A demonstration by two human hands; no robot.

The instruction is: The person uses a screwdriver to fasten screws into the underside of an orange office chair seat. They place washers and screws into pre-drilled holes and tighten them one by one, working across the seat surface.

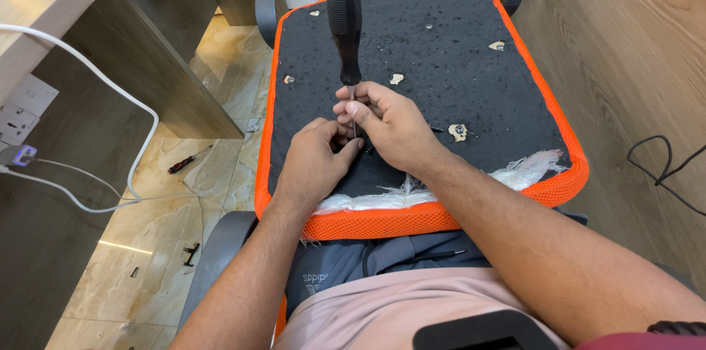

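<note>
right hand (388,123) pinching screwdriver (345,19) shaft, left hand (316,155) beside — mid seat pad (478,85)

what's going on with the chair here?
A person has an upturned chair seat, black underside with orange mesh edging, resting against their lap. The right hand pinches the shaft of an upright black-handled screwdriver with its tip at the seat; the left hand steadies beside it. A smaller screwdriver lies on the floor.
</note>
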